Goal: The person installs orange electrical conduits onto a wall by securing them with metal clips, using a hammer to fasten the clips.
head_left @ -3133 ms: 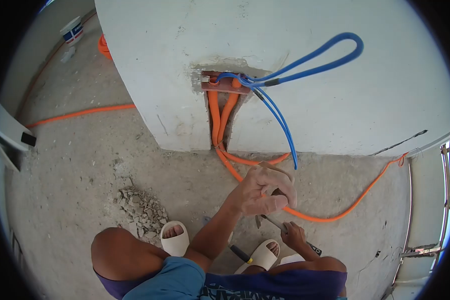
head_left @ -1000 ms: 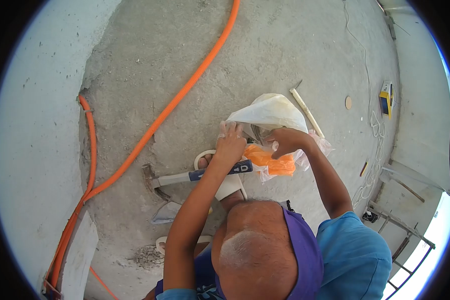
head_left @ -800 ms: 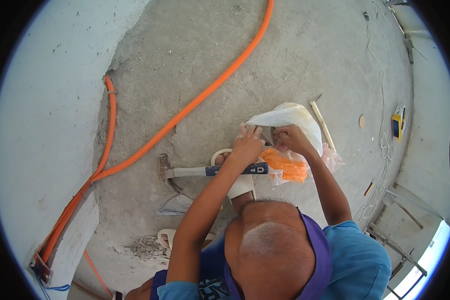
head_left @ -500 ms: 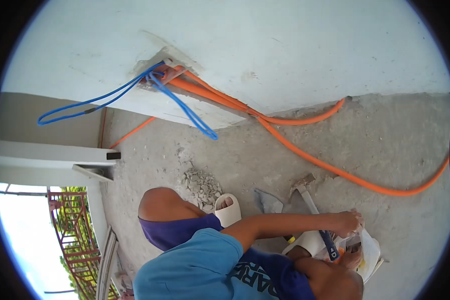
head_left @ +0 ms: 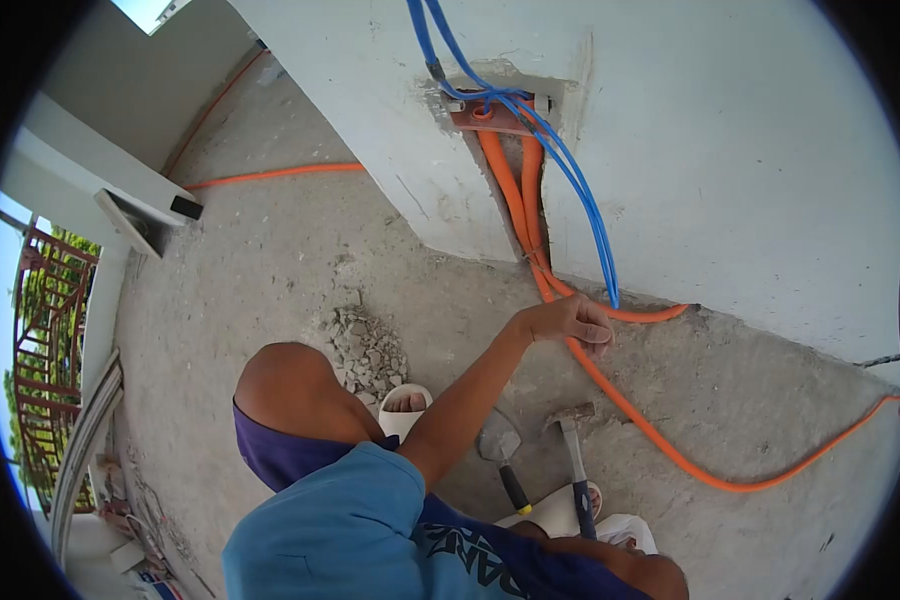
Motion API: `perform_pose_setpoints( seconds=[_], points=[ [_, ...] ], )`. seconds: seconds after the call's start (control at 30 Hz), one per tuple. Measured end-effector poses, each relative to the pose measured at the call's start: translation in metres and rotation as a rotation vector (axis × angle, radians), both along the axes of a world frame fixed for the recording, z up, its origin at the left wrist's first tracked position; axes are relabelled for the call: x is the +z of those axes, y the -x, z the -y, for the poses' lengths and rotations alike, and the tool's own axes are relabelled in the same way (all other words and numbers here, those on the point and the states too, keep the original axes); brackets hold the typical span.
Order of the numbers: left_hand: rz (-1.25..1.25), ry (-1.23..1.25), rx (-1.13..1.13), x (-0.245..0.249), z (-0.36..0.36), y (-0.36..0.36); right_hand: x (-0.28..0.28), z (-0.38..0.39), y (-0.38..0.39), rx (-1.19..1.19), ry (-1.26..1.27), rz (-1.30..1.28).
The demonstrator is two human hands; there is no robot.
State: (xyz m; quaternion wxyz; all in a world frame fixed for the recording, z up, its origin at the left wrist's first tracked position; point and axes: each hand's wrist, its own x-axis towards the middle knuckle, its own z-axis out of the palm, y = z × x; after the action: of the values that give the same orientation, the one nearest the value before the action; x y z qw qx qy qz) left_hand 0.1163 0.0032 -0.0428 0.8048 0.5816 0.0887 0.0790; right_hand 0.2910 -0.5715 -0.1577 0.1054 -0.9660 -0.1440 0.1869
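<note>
My left hand (head_left: 575, 325) reaches out over the orange corrugated conduit (head_left: 610, 385), just below the hanging end of a blue wire loop (head_left: 602, 240). Its fingers are pinched together; what they hold, if anything, is too small to make out. Beyond it, the blue wires come out of an orange junction box (head_left: 490, 118) recessed in the wall, with two conduits entering from below. Behind my knee, a white plastic bag (head_left: 630, 528) shows only in part. A bit of skin at its opening seems to be my right hand (head_left: 630, 544), its fingers hidden.
A hammer (head_left: 575, 455) and a trowel (head_left: 502, 445) lie on the concrete floor by my feet. Rubble (head_left: 360, 345) is piled near my slippered foot. The white wall (head_left: 710, 170) stands ahead. Long pale strips (head_left: 85, 440) lean at the left, near a rust-coloured metal frame (head_left: 50, 350).
My left hand has left the white bag and moved up toward the wall and conduits. The view has turned, so the junction box now sits more upright and further right.
</note>
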Motion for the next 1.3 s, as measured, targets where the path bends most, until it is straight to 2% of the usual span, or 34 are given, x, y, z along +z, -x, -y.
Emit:
perform_pose_setpoints(
  seconds=[0.07, 0.13, 0.23, 0.33, 0.47, 0.53, 0.57, 0.67, 0.77, 0.87, 0.97, 1.1, 1.2, 1.3],
  points=[
    [0.314, 0.37, 0.115, -0.022, -0.022, 0.016, 0.044, -0.028, -0.006, 0.09, -0.073, -0.051],
    [0.521, 0.621, 0.383, -0.033, -0.03, 0.025, 0.091, -0.072, -0.008, 0.162, -0.181, -0.082],
    [0.694, 0.972, 0.654, -0.05, -0.043, 0.022, 0.194, -0.195, 0.005, 0.229, -0.411, -0.161],
    [0.608, 0.933, 0.871, -0.041, -0.05, 0.015, 0.247, -0.29, 0.014, 0.551, -0.522, -0.071],
    [0.444, 0.883, 1.087, -0.023, -0.065, 0.0, 0.275, -0.383, 0.02, 1.14, -0.578, 0.001],
    [0.356, 0.9, 1.144, -0.025, -0.071, -0.006, 0.287, -0.424, 0.036, 1.322, -0.571, 0.117],
    [0.3, 0.91, 1.172, -0.028, -0.07, -0.007, 0.284, -0.44, 0.042, 1.313, -0.601, 0.107],
    [0.083, 0.666, 1.364, -0.019, -0.067, -0.009, 0.259, -0.492, 0.06, 1.317, -0.775, 0.057],
    [0.173, 0.662, 1.463, -0.016, -0.068, -0.012, 0.234, -0.533, 0.074, 1.339, -0.889, 0.133],
    [0.25, 0.798, 1.42, -0.01, -0.068, -0.008, 0.213, -0.562, 0.087, 1.36, -0.93, 0.254],
    [0.432, 0.913, 1.235, -0.014, -0.068, 0.001, 0.193, -0.583, 0.093, 1.367, -0.936, 0.433],
    [0.41, 0.951, 1.135, -0.008, -0.07, 0.011, 0.181, -0.599, 0.098, 1.408, -0.95, 0.594],
    [0.39, 0.994, 1.086, -0.004, -0.075, 0.014, 0.175, -0.607, 0.101, 1.436, -0.83, 0.742],
    [0.445, 0.965, 1.008, 0.002, -0.073, 0.022, 0.161, -0.611, 0.105, 1.41, -0.865, 0.752]
  ],
)
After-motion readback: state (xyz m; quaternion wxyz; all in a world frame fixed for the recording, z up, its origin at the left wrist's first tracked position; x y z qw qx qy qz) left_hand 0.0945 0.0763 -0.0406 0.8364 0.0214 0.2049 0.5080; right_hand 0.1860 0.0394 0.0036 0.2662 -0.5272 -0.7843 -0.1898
